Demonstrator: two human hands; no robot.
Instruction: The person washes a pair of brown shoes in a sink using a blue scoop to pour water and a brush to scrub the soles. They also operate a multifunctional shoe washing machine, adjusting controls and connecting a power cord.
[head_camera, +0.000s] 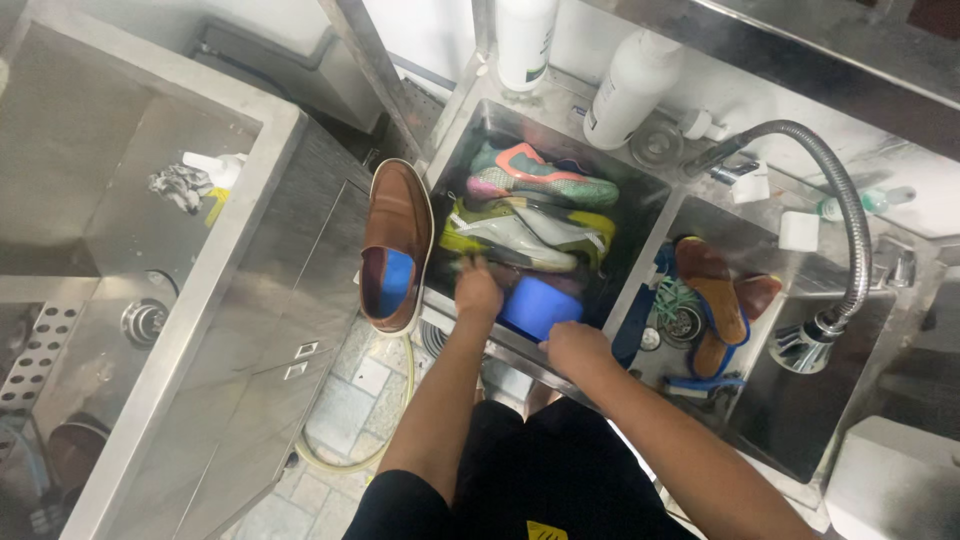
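Step in hand: shoes are being washed, by the look of it; a blue insole (540, 305) is being handled at the near edge of the left basin (640, 200).
Left hand (478, 290): reached down into the left basin, knuckles up, just beside the blue insole and touching the yellow-green sneaker (525, 235); whether anything is gripped cannot be told, the fingers are hidden.
Right hand (575, 347): laid on the basin's front rim, fingers curled over the edge right by the insole; a firm grasp cannot be confirmed.
Next move, as judged: a clear grip on the insole is called for, then it has to be lifted free of the sneakers packed behind it.
Left basin: a yellow-green sneaker near the front, a teal-and-coral sneaker (540, 172) behind it, the blue insole at the near edge.
Right basin (790, 400): brown insoles (712, 290) with blue edging are piled over the drain, under the hose tap (845, 215).
Basin rim, left: a brown loafer (397, 240) with a blue lining is propped upright.
Back ledge: two white bottles (630, 90) are stood.
Far left sink (150, 130): a crumpled rag (182, 185) is left lying.
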